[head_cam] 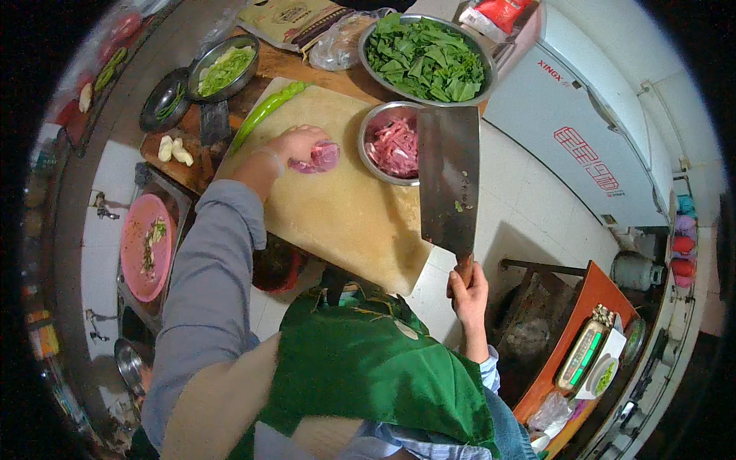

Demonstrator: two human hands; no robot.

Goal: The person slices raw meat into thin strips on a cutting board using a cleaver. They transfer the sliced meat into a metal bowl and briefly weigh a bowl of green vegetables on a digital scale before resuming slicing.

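My left hand [296, 144] rests on a piece of raw red meat [323, 157] lying on the large yellowish cutting board [339, 213]. The fingers curl over the meat's far left side. In my right hand [470, 293] is the wooden handle of a broad cleaver [449, 178], held up off the board's right edge with its blade pointing away from me. Small green bits cling to the blade. A steel bowl of sliced raw meat [393, 146] stands on the board, its right side hidden behind the blade. Left of my hand lies a long green pepper [269, 112].
Beyond the board stands a large basin of leafy greens [426, 60]. Cut greens fill a metal bowl [225, 70] at the far left, near peeled garlic cloves [174, 150]. A pink basin [147, 247] sits in the sink. At right are a white chest freezer [575, 126] and a scale [582, 353].
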